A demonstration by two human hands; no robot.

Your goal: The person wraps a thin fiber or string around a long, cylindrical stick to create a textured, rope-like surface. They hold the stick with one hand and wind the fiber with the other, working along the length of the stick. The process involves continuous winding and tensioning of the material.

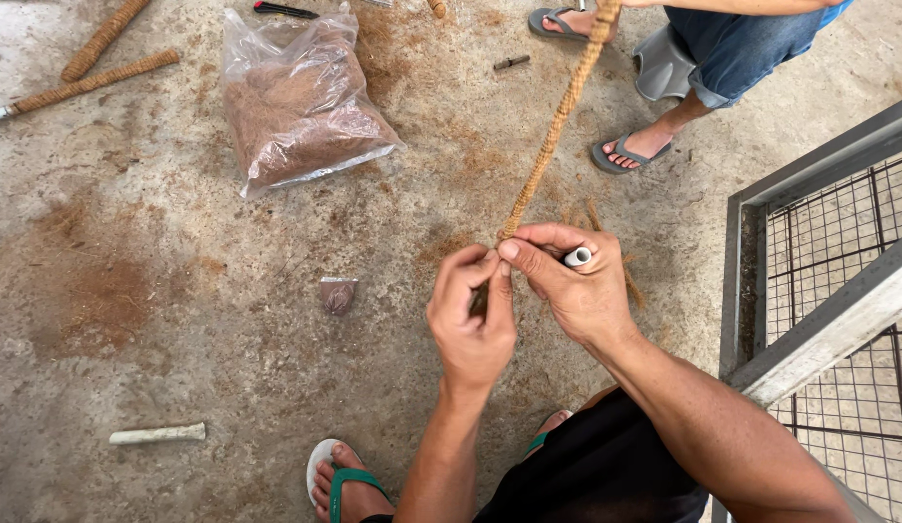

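— Dusty grey concrete floor [131,320] lay underneath, strewn with brown fibre; what sat on it?

— A clear plastic bag of brown coconut fibre [296,107], then a grey metal mesh frame [819,291] at the right.

— And the hands?

— A long fibre-wrapped brown pole [553,126] ran up toward another person's sandalled feet [630,150]. The right hand [577,286] had its grip clenched on the pole's white pipe end [578,257]; the left hand [470,320] pinched fibre just beside it.
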